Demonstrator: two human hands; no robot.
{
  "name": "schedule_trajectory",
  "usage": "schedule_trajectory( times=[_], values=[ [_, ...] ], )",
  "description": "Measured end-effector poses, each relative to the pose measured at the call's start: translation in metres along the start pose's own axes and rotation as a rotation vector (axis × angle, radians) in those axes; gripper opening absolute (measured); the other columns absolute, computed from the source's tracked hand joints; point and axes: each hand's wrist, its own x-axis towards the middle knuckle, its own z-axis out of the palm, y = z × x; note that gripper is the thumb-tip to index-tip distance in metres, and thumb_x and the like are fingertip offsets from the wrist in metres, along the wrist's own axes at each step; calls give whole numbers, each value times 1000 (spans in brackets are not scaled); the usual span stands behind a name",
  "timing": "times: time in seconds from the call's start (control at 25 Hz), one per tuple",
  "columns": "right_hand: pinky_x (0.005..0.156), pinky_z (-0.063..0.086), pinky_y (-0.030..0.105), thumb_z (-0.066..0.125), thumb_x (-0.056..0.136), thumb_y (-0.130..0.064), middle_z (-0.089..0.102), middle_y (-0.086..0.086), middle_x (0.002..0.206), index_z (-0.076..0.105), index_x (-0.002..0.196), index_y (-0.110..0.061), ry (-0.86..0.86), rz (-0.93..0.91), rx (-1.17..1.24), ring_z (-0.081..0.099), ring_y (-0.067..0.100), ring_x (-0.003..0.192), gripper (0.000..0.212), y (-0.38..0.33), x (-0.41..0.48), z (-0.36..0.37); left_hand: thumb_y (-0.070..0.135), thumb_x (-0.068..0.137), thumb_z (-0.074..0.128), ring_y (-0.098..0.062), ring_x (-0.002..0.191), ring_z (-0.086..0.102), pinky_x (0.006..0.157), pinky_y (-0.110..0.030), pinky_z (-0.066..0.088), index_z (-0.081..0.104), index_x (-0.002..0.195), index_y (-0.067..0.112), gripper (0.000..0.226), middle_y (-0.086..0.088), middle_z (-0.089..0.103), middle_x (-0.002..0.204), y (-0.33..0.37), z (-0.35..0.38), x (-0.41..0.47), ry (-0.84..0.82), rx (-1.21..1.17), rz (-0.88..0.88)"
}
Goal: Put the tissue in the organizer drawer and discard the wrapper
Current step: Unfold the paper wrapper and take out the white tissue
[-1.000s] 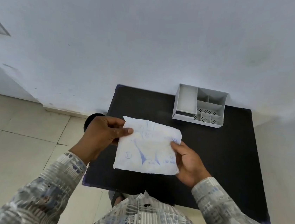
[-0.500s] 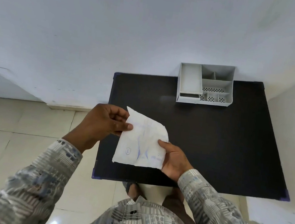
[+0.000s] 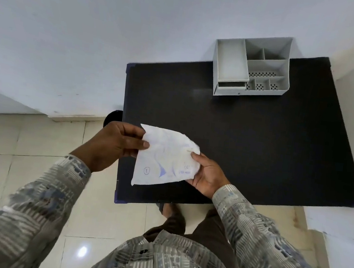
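Note:
I hold a white tissue packet (image 3: 164, 156) with blue print above the near left part of the black table (image 3: 248, 142). My left hand (image 3: 115, 144) pinches its upper left edge. My right hand (image 3: 207, 172) grips its right edge from below. The wrapper looks sealed, and the tissue inside is hidden. A grey desk organizer (image 3: 250, 68) stands at the table's far edge against the wall, its small drawer (image 3: 231, 85) at the lower left front looking slightly pulled out.
A dark round object (image 3: 113, 116), perhaps a bin, shows on the floor just left of the table, partly hidden by my left hand. The white wall runs behind the table. Tiled floor lies to the left and below.
The packet has tilted and its right side has folded in a little between my hands. The view has swung, so the table and organizer sit further right.

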Motion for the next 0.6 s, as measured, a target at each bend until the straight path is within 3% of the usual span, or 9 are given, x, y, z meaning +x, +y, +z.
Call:
schedule_trajectory(
  times=[0.16, 0.28, 0.36, 0.4, 0.48, 0.56, 0.6],
  values=[
    [107, 51, 62, 64, 102, -12, 73, 17, 132, 66, 136, -12, 174, 20, -153, 68, 38, 124, 34, 1, 13, -11, 2, 86, 82, -30, 76, 81, 64, -34, 66, 81, 78, 9, 11, -12, 82, 83, -38, -4, 22, 162, 306, -92],
    [88, 62, 51, 66, 100, -8, 76, 15, 126, 68, 127, -8, 362, 23, -390, 73, 31, 112, 27, 1, 23, -15, 3, 84, 75, -37, 71, 72, 64, -34, 52, 72, 71, 5, 14, -14, 74, 73, -70, 15, 34, 404, 813, -30],
    [75, 62, 44, 66, 99, -7, 77, 14, 122, 68, 119, -8, 438, 18, -448, 74, 28, 103, 20, 3, 31, -16, -1, 83, 66, -47, 91, 71, 73, -37, 47, 77, 92, 3, 15, -23, 77, 96, -86, 34, 37, 505, 962, -34],
    [74, 62, 44, 67, 99, -9, 77, 13, 121, 68, 119, -9, 463, 25, -461, 74, 28, 102, 20, 5, 34, -16, -4, 83, 63, -50, 108, 67, 82, -43, 50, 73, 117, 3, 35, -27, 72, 120, -93, 44, 39, 523, 975, -70],
    [76, 61, 44, 68, 99, -16, 76, 11, 120, 65, 124, -12, 479, 59, -510, 73, 27, 102, 26, 10, 40, -15, -5, 84, 63, -50, 142, 45, 108, -55, 45, 42, 157, 5, 77, -27, 42, 161, -105, 62, 39, 527, 1033, 27],
    [79, 59, 45, 70, 99, -23, 75, 10, 122, 65, 127, -14, 481, 93, -599, 72, 28, 104, 30, 12, 43, -13, -1, 89, 66, -44, 156, 29, 119, -59, 39, 27, 165, 14, 87, -20, 25, 173, -116, 79, 41, 305, 1128, 267],
    [82, 58, 46, 71, 99, -24, 75, 10, 122, 65, 128, -16, 484, 104, -637, 72, 29, 106, 30, 11, 44, -14, 6, 93, 68, -40, 159, 24, 121, -57, 38, 24, 166, 20, 87, -15, 19, 175, -123, 87, 44, 157, 1142, 301]
  ],
)
